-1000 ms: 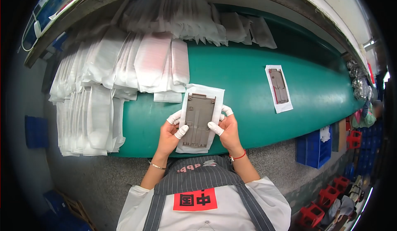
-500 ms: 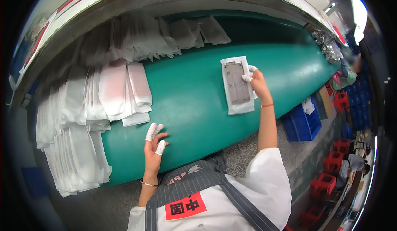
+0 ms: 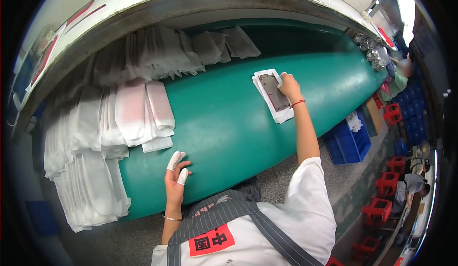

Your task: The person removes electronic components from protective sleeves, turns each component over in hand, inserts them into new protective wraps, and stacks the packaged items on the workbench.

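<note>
My right hand (image 3: 289, 88), with white finger cots, grips the upper right edge of a grey phone-frame-like plate (image 3: 273, 94), its thumb side against the plate. This thin rectangular piece lies over white pouches or sheets (image 3: 258, 79), whose edges show around it, and all are tilted on the green tabletop (image 3: 214, 113). The fingertips are partly hidden. My left hand (image 3: 175, 180), also in white finger cots, hovers near the front edge of the table. Its fingers are apart and curved, with nothing in them.
Rows of translucent white pouches (image 3: 90, 185) cover the left side, with more along the back (image 3: 167, 51). Silvery wrapping (image 3: 377, 56) sits at the far right end. A blue bin (image 3: 347, 142) and red stools (image 3: 377, 211) stand right; other people (image 3: 400, 77) are beyond.
My right hand has shifted up along the plate's right side. The plate and white pouches have turned, and a second white edge now shows beneath. My left hand stays near the same spot.
</note>
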`<state>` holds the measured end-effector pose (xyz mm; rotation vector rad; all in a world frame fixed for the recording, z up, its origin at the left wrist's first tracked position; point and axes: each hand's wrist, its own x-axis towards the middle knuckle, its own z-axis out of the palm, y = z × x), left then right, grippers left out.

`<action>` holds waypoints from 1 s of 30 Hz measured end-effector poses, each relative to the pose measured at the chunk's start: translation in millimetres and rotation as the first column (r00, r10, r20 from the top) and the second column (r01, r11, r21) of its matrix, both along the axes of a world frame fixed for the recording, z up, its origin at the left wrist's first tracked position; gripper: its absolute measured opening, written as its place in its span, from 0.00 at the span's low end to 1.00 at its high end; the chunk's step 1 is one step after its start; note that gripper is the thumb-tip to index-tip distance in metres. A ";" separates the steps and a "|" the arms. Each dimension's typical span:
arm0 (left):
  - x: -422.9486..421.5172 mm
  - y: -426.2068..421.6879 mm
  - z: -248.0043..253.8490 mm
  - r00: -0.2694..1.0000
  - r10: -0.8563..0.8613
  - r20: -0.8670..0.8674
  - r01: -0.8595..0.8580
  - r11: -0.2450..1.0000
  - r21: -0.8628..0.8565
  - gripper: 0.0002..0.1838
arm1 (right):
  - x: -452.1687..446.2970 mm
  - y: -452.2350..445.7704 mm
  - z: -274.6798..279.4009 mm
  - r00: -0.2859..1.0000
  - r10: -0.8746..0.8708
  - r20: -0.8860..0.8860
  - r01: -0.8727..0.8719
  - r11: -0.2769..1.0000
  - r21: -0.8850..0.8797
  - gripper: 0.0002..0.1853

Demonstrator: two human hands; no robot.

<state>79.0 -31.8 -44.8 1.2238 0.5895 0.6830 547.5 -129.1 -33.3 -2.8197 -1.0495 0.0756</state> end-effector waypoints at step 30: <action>-11.3 1.8 -6.4 1.000 -0.003 -0.009 0.003 0.999 -0.041 0.26 | -63.0 -32.4 -13.6 0.999 -0.050 -0.022 0.054 0.891 0.451 0.46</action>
